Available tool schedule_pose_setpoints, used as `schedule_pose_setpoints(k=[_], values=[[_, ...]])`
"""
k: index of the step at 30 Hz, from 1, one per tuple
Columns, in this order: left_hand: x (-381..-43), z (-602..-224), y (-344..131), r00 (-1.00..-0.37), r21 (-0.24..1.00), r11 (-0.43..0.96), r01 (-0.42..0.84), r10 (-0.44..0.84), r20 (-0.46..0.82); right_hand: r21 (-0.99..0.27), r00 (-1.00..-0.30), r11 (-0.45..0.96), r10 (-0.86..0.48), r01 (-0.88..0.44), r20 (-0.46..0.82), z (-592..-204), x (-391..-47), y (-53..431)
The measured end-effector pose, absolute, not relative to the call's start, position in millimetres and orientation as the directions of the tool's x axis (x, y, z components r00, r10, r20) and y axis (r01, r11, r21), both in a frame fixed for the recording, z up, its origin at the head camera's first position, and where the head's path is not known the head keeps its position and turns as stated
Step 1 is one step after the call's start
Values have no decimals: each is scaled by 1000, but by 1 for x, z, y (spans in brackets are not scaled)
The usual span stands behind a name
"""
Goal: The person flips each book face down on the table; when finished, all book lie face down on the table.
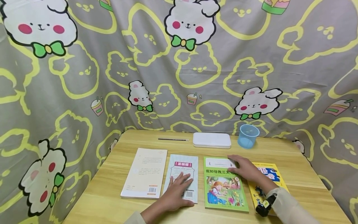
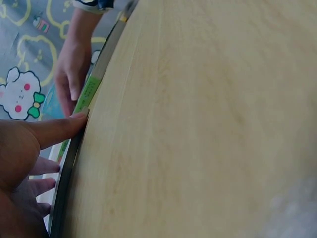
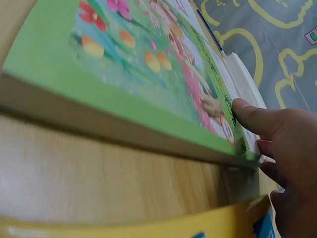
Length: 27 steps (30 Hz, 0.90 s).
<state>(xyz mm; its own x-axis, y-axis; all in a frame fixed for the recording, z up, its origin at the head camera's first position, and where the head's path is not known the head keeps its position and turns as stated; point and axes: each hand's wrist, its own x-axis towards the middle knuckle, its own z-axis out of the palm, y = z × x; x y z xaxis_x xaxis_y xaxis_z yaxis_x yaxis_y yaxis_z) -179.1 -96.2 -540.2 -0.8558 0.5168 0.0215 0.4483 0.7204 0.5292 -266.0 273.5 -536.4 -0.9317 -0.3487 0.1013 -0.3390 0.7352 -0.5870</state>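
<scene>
Four rectangular paper books (image 1: 146, 174) lined up toward the near edge of the wooden table (image 1: 95, 202). Left hand (image 1: 176, 193) is spread loosely on the pale-blue one (image 1: 183, 165); right hand (image 1: 244, 168), fingers bent, grips the green one's (image 1: 225, 189) far right corner.

I see the blue book (image 1: 183, 168) lying closed (barcode side up) left of the green book (image 1: 224, 188), flat, a girl on its cover.
</scene>
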Motion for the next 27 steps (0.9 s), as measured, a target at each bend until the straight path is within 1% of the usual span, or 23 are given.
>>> schedule_pose_setpoints(k=[7, 14, 18, 23, 27], values=[[-180, -541, -96, -856, 524, 724, 448, 516, 19, -589, -944, 751, -325, -298, 63, -538, -268, 281], [-180, -541, -95, -856, 526, 724, 447, 517, 16, -611, -938, 731, -340, -306, 63, -542, -270, 286], [-180, -542, -94, -860, 499, 743, 446, 511, 8, -628, -933, 711, -351, -316, 71, -545, -272, 288], [-178, -537, -90, -870, 453, 778, 436, 494, -10, -655, -935, 695, -351, -298, 53, -545, -271, 288], [-177, -531, -83, -877, 435, 793, 427, 480, -14, -646, -932, 697, -355, -312, 66, -545, -271, 288]])
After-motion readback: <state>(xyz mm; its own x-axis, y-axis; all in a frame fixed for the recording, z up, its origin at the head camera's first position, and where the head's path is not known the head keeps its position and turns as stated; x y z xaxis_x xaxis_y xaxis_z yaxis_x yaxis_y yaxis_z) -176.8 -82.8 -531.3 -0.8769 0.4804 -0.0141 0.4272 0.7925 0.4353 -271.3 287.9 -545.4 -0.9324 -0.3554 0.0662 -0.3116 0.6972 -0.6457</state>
